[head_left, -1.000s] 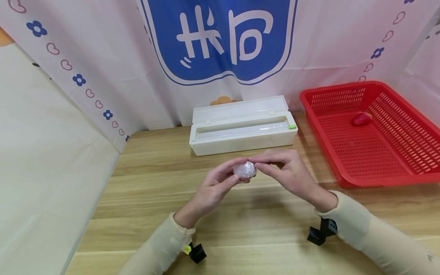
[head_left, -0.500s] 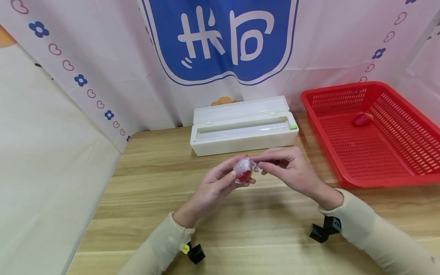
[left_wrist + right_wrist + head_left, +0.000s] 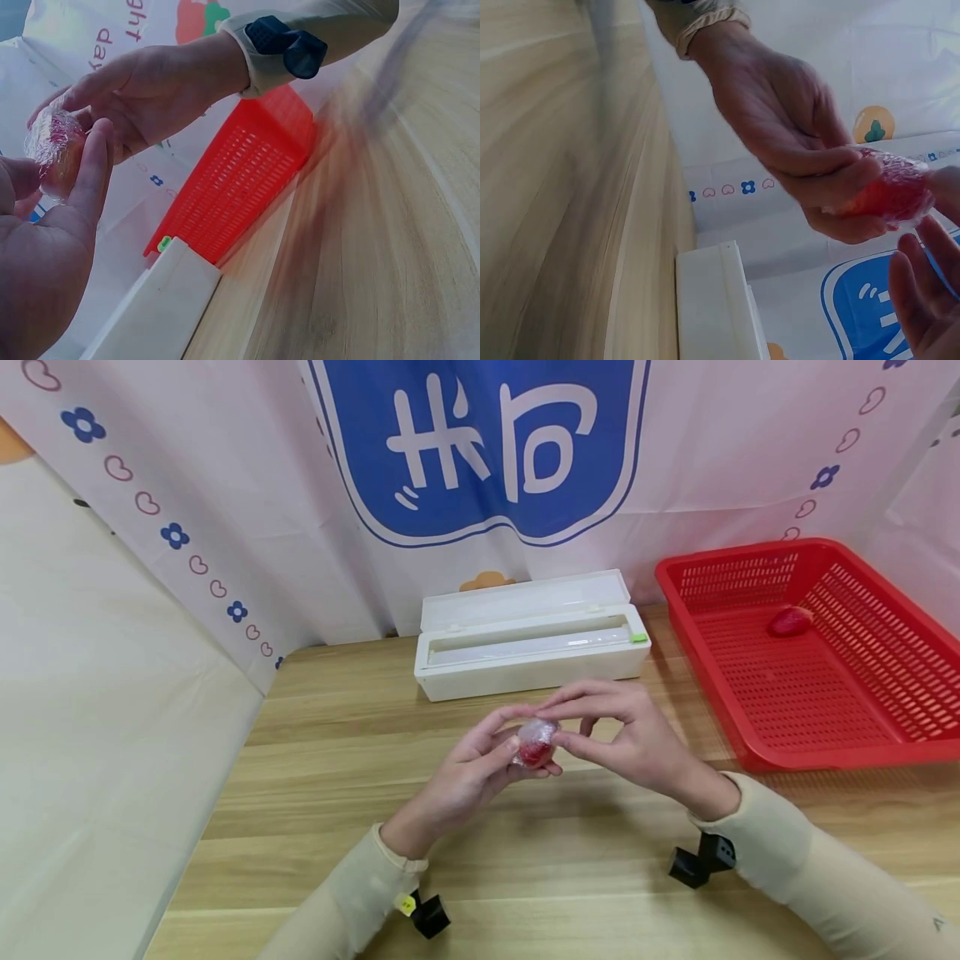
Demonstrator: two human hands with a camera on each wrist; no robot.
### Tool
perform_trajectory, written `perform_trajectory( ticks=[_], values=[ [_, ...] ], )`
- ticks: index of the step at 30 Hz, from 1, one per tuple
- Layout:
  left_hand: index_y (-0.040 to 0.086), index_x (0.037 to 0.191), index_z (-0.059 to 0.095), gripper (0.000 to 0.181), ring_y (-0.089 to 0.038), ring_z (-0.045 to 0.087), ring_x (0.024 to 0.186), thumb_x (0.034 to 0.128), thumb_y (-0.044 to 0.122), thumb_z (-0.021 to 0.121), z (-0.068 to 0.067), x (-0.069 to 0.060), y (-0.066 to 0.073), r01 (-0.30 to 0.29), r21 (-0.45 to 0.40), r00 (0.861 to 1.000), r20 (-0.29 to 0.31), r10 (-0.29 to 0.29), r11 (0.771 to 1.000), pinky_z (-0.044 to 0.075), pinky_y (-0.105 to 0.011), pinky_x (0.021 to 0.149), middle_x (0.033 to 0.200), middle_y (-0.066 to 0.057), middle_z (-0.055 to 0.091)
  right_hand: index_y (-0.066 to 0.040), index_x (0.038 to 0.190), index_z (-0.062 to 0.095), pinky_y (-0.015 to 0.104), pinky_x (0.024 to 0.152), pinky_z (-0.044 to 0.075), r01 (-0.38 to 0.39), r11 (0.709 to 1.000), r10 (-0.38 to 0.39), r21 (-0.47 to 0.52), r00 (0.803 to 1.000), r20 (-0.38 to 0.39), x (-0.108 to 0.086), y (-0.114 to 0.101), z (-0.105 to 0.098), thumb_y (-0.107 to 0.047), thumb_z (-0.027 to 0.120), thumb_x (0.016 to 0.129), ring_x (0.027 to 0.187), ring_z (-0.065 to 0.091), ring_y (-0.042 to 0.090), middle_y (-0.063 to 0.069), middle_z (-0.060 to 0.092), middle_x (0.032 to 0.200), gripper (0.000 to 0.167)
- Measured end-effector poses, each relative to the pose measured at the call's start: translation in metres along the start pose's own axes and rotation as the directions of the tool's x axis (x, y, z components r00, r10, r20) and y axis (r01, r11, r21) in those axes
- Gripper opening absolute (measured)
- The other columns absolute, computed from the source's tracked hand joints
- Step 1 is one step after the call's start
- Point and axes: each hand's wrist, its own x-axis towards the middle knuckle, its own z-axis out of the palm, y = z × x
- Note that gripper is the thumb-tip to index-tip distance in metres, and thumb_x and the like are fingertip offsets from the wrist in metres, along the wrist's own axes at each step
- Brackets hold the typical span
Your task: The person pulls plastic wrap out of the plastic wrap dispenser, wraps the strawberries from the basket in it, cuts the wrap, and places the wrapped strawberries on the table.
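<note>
A small red fruit-like item [image 3: 536, 745] in crinkled clear film is held above the table, in front of the white box. The left hand [image 3: 468, 772] grips it from the left, thumb on the near side. From the right, the right hand [image 3: 633, 735] touches the film with thumb and forefinger. In the left wrist view the wrapped item [image 3: 58, 150] sits between both hands' fingers. The right wrist view shows the item [image 3: 900, 189] red under shiny film, the left hand's fingers curled round it.
A long white box [image 3: 532, 672] with its lid raised and a clear roll inside stands at the table's back. To the right is a red perforated basket [image 3: 705, 668] holding one red item [image 3: 790, 621]. A printed curtain [image 3: 360, 585] hangs behind.
The wrapped item has turned, so its red side shows more than a second ago. The loose film end seen half a second ago at the right fingers now lies against the item.
</note>
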Motion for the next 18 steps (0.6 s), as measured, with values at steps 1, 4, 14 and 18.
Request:
perform_trajectory(
  ticks=[1,4,14,18],
  values=[
    [0.011,0.142,0.039,0.035,-0.019,0.067,0.108,0.1074,0.009,0.034,0.0002,0.0,0.0,-0.004,-0.003,1.0,0.004,0.004,1.0,0.056,-0.032,0.098,0.133,-0.008,0.055,-0.01,0.106,0.077,0.022,0.061,0.057,0.026,1.0,-0.026,-0.009,1.0,0.008,-0.0002,0.0006,0.0003,0.001,0.079,0.078,0.08,0.066,0.007,0.006,0.074,0.11,0.03],
    [0.015,0.134,0.039,0.029,-0.019,0.068,0.107,0.1074,0.007,0.032,0.0007,-0.0005,-0.0001,-0.014,-0.016,1.0,0.018,0.014,1.0,0.056,-0.031,0.098,0.131,-0.006,0.058,-0.01,0.107,0.077,0.022,0.066,0.059,0.075,0.997,-0.074,-0.019,0.997,0.024,-0.0007,0.002,0.0006,0.002,0.078,0.078,0.09,0.07,0.009,0.008,0.075,0.111,0.031],
    [0.013,0.134,0.039,0.027,-0.02,0.07,0.106,0.1079,0.01,0.031,0.0029,-0.0006,0.0004,0.011,0.005,1.0,0.028,-0.012,1.0,0.057,-0.034,0.097,0.127,-0.013,0.061,-0.009,0.104,0.076,0.025,0.073,0.061,0.041,0.999,-0.041,0.029,0.999,0.028,-0.0014,0.0044,0.0004,0.001,0.08,0.078,0.092,0.071,0.01,0.008,0.075,0.106,0.028],
    [0.001,0.139,0.042,0.035,-0.017,0.068,0.109,0.1075,0.016,0.038,0.0,-0.0016,0.0056,0.024,0.189,0.999,-0.038,-0.018,0.982,0.057,-0.038,0.095,0.135,-0.022,0.056,-0.007,0.105,0.076,0.026,0.072,0.061,-0.128,0.989,0.129,0.078,0.992,-0.01,-0.0018,0.0038,-0.001,-0.002,0.075,0.084,0.083,0.07,0.01,0.008,0.076,0.102,0.021]
  ],
)
